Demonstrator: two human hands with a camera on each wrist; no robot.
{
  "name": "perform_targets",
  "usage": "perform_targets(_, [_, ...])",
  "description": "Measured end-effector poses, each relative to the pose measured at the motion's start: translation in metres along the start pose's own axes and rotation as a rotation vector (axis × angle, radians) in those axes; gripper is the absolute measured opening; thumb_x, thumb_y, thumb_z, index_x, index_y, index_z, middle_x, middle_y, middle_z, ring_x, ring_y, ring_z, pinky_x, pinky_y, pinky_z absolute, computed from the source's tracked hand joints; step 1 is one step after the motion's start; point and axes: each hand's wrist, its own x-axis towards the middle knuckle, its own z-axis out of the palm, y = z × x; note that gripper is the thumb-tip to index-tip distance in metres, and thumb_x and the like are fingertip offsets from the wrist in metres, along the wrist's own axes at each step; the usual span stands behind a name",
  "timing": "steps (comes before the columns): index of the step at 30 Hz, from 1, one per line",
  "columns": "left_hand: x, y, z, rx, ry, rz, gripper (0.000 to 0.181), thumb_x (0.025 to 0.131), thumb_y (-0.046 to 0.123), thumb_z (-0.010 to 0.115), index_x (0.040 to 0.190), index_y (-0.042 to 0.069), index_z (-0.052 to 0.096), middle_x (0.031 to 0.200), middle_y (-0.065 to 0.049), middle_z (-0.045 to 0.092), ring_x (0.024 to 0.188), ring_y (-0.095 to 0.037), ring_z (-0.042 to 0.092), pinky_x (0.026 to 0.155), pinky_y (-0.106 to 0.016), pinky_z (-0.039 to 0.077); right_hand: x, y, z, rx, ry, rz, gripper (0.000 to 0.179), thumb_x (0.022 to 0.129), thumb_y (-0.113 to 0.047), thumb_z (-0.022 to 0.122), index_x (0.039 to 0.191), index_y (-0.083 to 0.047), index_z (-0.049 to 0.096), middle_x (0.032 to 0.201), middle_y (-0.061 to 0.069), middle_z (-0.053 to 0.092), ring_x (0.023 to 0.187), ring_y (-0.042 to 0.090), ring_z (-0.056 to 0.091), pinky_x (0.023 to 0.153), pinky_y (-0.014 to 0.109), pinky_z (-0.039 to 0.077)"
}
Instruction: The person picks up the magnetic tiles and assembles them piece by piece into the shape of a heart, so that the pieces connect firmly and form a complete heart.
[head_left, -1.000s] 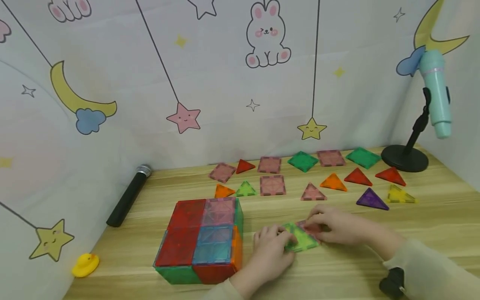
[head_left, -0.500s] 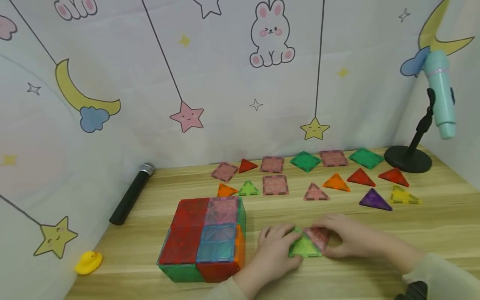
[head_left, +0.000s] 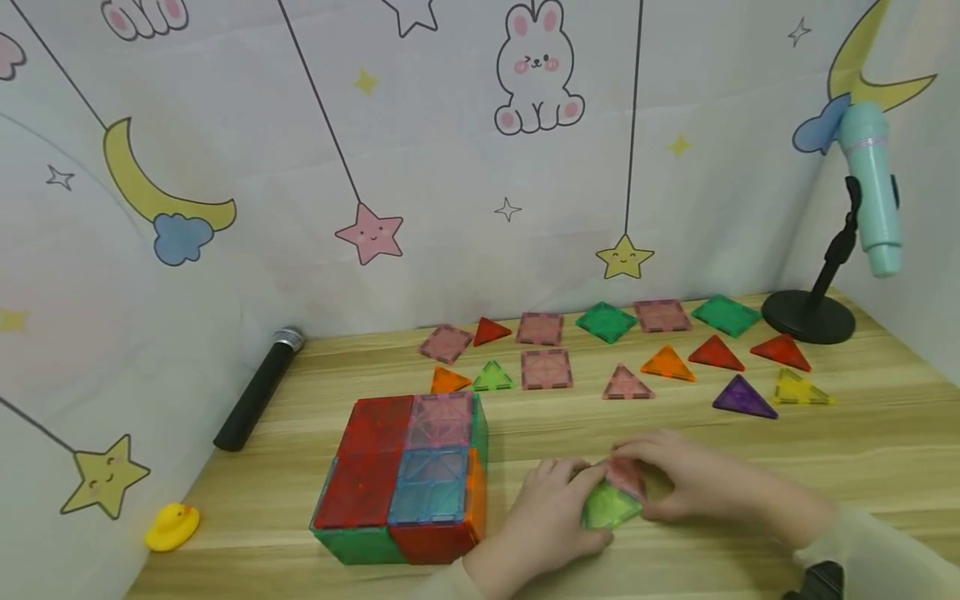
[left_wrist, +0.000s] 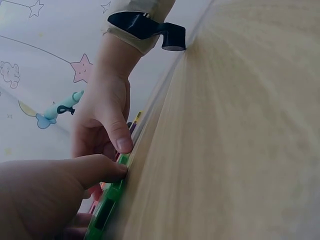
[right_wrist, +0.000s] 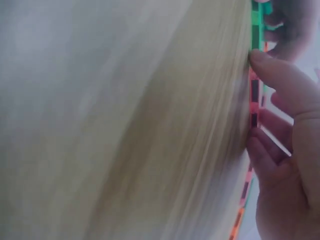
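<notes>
While the left hand (head_left: 551, 512) grips one green tile (head_left: 609, 508) in the head view, the right hand (head_left: 693, 479) pinches one pink tile (head_left: 628, 475), both beside one tile block (head_left: 363, 492). Farther back on the desk (head_left: 315, 375) lie four pink squares (head_left: 547, 369), three red triangles (head_left: 716, 353) and two orange triangles (head_left: 667, 364). In the left wrist view, two thumbs meet the green edge. In the right wrist view, the right fingers (right_wrist: 265, 150) hold the pink edge.

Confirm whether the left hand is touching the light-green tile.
Touching. The left wrist view shows it: the left hand has its thumb tip against the edge of the light-green tile, with no gap visible.
</notes>
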Motion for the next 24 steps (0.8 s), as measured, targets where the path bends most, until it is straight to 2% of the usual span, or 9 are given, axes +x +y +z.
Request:
perform_targets(3, [0.001,0.0,0.0,-0.022,-0.002,-0.026,0.07,0.076,0.047,0.072,0.136,0.022,0.049,0.12,-0.002,0.052,0.106,-0.015,0.045,0.088,-0.033,0.041,0.002,-0.001,0.001,0.007,0.002,-0.012,0.058,0.078,-0.031,0.074,0.131,-0.017,0.054,0.134,0.003,0.05,0.121,0.029,0.045,0.094,0.052,0.04])
perform_targets(6, [0.001,0.0,-0.002,-0.1,-0.018,-0.094,0.069,0.072,0.043,0.075,0.133,0.022,0.051,0.116,-0.004,0.052,0.104,-0.015,0.045,0.084,-0.031,0.042,0.003,-0.002,0.0,0.032,0.013,-0.008,0.059,0.079,-0.034,0.073,0.131,-0.017,0.053,0.135,0.007,0.048,0.121,0.031,0.045,0.093,0.052,0.04])
perform_targets(11, [0.003,0.0,-0.005,-0.394,-0.022,-0.25,0.069,0.067,0.034,0.077,0.131,0.02,0.054,0.112,-0.001,0.054,0.1,-0.013,0.049,0.082,-0.031,0.045,0.001,-0.003,0.001,0.115,0.087,-0.016,0.059,0.084,-0.042,0.068,0.13,-0.009,0.052,0.133,0.013,0.047,0.115,0.027,0.052,0.091,0.044,0.045])
perform_targets(14, [0.005,-0.001,-0.008,-0.577,-0.009,-0.321,0.065,0.07,0.031,0.077,0.129,0.018,0.055,0.109,0.003,0.059,0.095,-0.01,0.052,0.08,-0.033,0.047,0.0,-0.004,0.001,0.205,0.137,-0.041,0.057,0.086,-0.038,0.066,0.13,-0.004,0.051,0.13,0.013,0.05,0.112,0.022,0.055,0.09,0.035,0.047])
perform_targets(17, [0.006,-0.002,-0.011,-0.707,0.006,-0.378,0.06,0.074,0.033,0.076,0.128,0.018,0.055,0.105,0.006,0.063,0.086,-0.009,0.055,0.071,-0.032,0.048,0.003,-0.006,0.002,0.265,0.189,-0.078,0.048,0.089,-0.033,0.065,0.127,-0.005,0.053,0.125,0.008,0.054,0.113,0.021,0.055,0.088,0.032,0.048])
perform_targets(19, [0.005,-0.002,-0.012,-0.741,0.015,-0.402,0.056,0.077,0.036,0.074,0.127,0.019,0.056,0.102,0.007,0.065,0.082,-0.008,0.056,0.067,-0.031,0.048,0.008,-0.008,0.002,0.266,0.223,-0.104,0.04,0.09,-0.029,0.064,0.122,-0.008,0.058,0.121,0.006,0.058,0.111,0.02,0.055,0.087,0.031,0.049])
perform_targets(21, [0.003,-0.003,-0.013,-0.741,0.031,-0.398,0.052,0.08,0.04,0.071,0.125,0.018,0.057,0.1,0.006,0.066,0.081,-0.008,0.058,0.065,-0.031,0.048,0.013,-0.01,0.003,0.248,0.241,-0.109,0.034,0.09,-0.024,0.064,0.12,-0.008,0.06,0.117,0.004,0.06,0.109,0.02,0.057,0.086,0.031,0.049])
perform_targets(24, [0.001,-0.003,-0.013,-0.734,0.062,-0.377,0.047,0.083,0.042,0.068,0.124,0.02,0.059,0.106,0.004,0.065,0.086,-0.008,0.06,0.067,-0.031,0.049,0.021,-0.013,0.004,0.249,0.242,-0.071,0.034,0.09,-0.017,0.064,0.12,-0.003,0.059,0.116,0.007,0.061,0.106,0.021,0.06,0.085,0.03,0.05])
